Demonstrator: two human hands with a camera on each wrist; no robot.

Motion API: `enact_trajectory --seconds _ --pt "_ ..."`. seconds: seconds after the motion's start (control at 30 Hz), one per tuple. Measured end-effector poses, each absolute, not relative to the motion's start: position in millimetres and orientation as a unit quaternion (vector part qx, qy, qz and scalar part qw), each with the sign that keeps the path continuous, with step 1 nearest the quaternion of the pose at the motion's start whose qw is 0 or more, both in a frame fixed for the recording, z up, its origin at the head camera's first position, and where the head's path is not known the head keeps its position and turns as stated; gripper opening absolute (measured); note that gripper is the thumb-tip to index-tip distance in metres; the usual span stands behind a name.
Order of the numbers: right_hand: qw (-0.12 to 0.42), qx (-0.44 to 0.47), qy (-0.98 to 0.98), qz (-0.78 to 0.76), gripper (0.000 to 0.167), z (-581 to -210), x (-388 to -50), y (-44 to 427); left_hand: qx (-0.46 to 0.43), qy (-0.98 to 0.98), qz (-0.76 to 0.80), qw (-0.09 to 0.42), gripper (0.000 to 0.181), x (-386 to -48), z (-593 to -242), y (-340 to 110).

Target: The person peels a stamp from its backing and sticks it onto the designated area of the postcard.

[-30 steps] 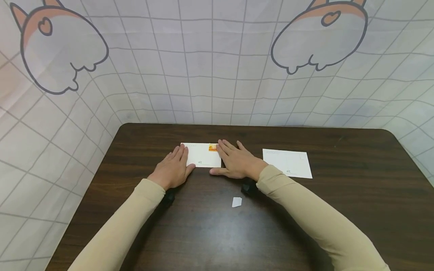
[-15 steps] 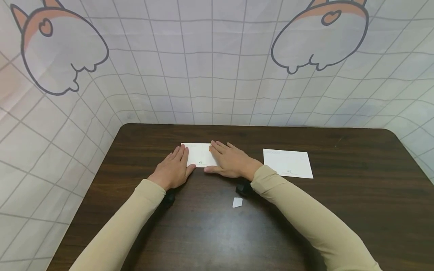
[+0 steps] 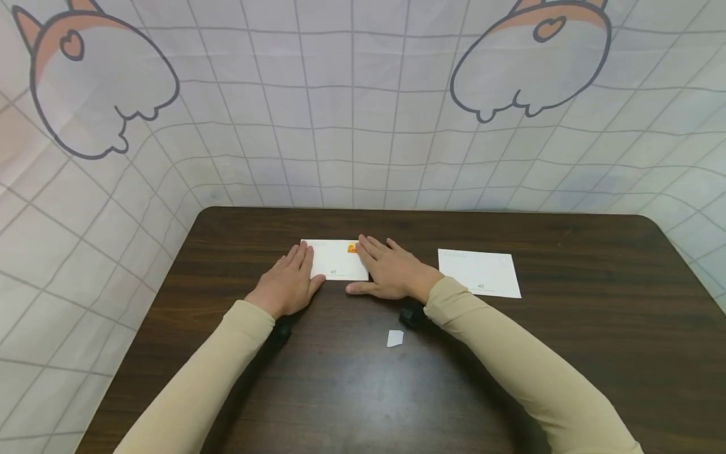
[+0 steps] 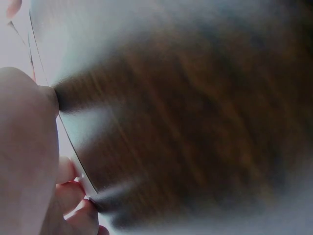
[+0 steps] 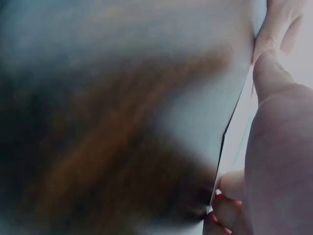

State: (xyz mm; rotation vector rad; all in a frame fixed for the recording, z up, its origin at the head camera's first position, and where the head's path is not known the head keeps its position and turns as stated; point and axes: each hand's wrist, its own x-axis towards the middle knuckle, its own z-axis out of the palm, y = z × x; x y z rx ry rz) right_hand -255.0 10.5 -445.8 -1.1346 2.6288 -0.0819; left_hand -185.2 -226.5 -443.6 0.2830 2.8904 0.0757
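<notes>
A white postcard (image 3: 336, 261) lies flat on the dark wooden table, with an orange stamp (image 3: 352, 248) at its upper right corner. My left hand (image 3: 286, 282) rests on the card's left end, fingers straight and thumb at the lower edge. On the right end lies my right hand (image 3: 393, 271), its straight fingers touching the stamp and partly covering it. In the left wrist view the left thumb (image 4: 24, 147) and fingertips show at the card's edge. The right wrist view shows the right thumb (image 5: 274, 83) beside the card's thin edge.
A second white postcard (image 3: 479, 273) lies to the right, behind the right forearm. A small pale scrap of paper (image 3: 395, 338) is on the table (image 3: 340, 391) between the forearms. A white grid-patterned curtain (image 3: 334, 126) hangs behind the table.
My right hand slid left over the stamp, covering nearly all of it, then moved slightly back right, so part of the stamp shows again. The left hand stayed in place.
</notes>
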Motion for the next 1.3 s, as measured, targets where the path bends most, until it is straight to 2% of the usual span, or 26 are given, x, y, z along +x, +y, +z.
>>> enact_trajectory --seconds 0.47,0.93,1.07,1.2,1.3 --pt "0.149 -0.381 0.912 -0.033 0.101 -446.5 -254.7 23.0 0.102 0.988 0.028 0.112 0.073 -185.5 -443.8 -226.8" --pt "0.100 -0.362 0.924 -0.074 0.096 -439.4 -262.0 54.9 0.102 0.989 0.016 0.110 0.074 -186.6 -443.3 -227.0" --pt "0.078 -0.364 0.925 -0.079 0.081 -432.3 -259.6 64.9 0.107 0.988 0.016 0.109 0.074 -186.8 -442.6 -229.3" --pt "0.033 -0.360 0.928 -0.086 0.061 -430.5 -256.6 74.7 0.111 0.988 0.018 0.105 0.074 -186.9 -442.6 -229.3" --pt "0.002 -0.349 0.931 -0.107 0.053 -429.7 -254.6 83.5 0.113 0.988 0.021 0.104 0.075 -188.0 -441.8 -228.0"
